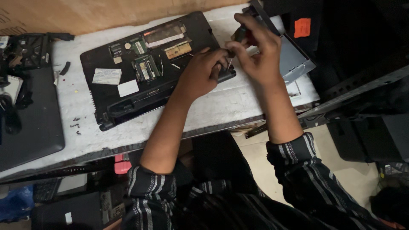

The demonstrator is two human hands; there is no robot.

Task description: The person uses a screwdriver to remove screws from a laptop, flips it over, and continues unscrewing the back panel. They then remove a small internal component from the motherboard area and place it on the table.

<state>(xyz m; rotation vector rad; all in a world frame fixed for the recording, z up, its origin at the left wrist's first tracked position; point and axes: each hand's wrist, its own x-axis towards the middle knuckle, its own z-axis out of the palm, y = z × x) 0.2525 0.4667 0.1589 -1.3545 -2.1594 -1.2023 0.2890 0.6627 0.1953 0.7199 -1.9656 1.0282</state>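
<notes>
Bench (221,108) white, scuffed | laptop (153,64) opened | hands: left (203,72) pressing laptop, right (255,53) gripping screwdriver (238,36)

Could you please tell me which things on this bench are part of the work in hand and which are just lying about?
In use: opened laptop; screwdriver in right hand; left hand steadying the laptop.
Lying about: closed dark laptop; grey drive tray; loose screws.

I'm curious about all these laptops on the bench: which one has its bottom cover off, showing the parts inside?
The black laptop in the middle, under the left hand, shows green boards in open bays. The closed laptop at the left edge shows only its plain dark shell.
</notes>
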